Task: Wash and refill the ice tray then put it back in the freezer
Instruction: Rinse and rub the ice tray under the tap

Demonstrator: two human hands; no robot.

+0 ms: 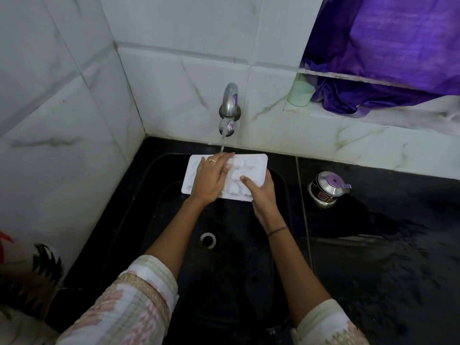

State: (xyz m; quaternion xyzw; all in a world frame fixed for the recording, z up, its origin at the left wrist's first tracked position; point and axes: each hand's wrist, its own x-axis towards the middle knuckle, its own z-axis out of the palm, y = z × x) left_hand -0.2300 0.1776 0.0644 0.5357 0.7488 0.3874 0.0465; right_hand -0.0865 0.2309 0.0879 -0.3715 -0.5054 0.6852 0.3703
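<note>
Washing under way: right hand clamps the ice tray at 4 o'clock, left hand lies flat on it, fingers straight, beneath the running tap; refilling and freezer remain.

Ice tray over sink, under tap; kettle on counter, right.

ice tray | white, heart-shaped cells | face up, roughly level | over black sink, under running tap
</note>
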